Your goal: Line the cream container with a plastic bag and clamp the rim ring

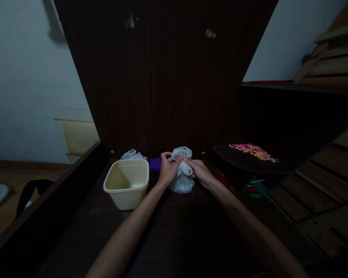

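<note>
A whitish, thin plastic bag (182,184) stands on the dark wooden surface, its upper part gathered and folded over. My left hand (170,166) pinches the bag's upper part from the left, thumb across its front. From the right, my right hand (201,170) grips the same folded part, the two thumbs nearly meeting. What the bag holds, if anything, cannot be made out. Left of my hands sits a cream plastic bin (127,189), its inside bare where it shows. A purple item (155,164) lies between the bin and my left hand, partly hidden.
Behind the bin lies another crumpled whitish bag (133,155). Small pink and yellow pieces (254,151) are spread on a rounded dark shelf (243,164) at right. Below it are red and green items (258,189). A tall dark panel (162,85) rises behind; a raised edge (46,200) runs along the left.
</note>
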Available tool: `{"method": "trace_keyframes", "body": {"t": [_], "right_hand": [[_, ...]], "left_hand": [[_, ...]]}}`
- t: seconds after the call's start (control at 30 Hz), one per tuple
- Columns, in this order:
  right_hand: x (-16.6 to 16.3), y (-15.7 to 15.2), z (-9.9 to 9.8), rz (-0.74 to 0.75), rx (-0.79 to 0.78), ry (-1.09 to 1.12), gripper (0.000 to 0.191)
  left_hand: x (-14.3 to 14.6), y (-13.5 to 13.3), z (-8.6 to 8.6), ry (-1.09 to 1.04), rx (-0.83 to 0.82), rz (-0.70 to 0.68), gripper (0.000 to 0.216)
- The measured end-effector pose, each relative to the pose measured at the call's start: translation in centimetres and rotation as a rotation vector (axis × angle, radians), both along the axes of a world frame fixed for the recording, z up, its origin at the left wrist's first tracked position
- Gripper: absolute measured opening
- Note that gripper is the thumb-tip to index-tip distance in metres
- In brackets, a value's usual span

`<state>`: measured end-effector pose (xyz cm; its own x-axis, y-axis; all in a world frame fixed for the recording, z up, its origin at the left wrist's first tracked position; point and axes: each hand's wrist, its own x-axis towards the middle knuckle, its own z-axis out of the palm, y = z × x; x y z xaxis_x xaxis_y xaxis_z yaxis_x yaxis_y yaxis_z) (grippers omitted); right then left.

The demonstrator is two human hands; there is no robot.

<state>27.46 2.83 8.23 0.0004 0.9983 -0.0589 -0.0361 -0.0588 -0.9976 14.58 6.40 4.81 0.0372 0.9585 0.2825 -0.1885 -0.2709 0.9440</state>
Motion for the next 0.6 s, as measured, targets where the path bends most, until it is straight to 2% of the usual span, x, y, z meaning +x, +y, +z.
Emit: {"method": "trace_keyframes", "body": {"t": [0.2,0.27,0.37,0.6], "right_hand": [[0.4,0.4,-0.7,-0.107,0.015,0.07,0.054],[0.4,0.5,-0.9,-0.117,0.019,0.079,0.053],[0.1,0.5,-1.1,-0.13,0.027,0.075,0.054],[0.0,0.3,-1.2,-0.172,0.062,0.023,0.052]], "left_hand": [[-0.5,-0.6,-0.8,0.085,0.093,-0.04,0.048],[-0.7,-0.8,-0.9,0.141,0.142,-0.037,0.043],[-1.0,-1.0,-0.6,0.223,0.23,-0.03,0.028],[-1.3,-1.5,0.3,0.384,0.374,-0.08,0.027]]}}
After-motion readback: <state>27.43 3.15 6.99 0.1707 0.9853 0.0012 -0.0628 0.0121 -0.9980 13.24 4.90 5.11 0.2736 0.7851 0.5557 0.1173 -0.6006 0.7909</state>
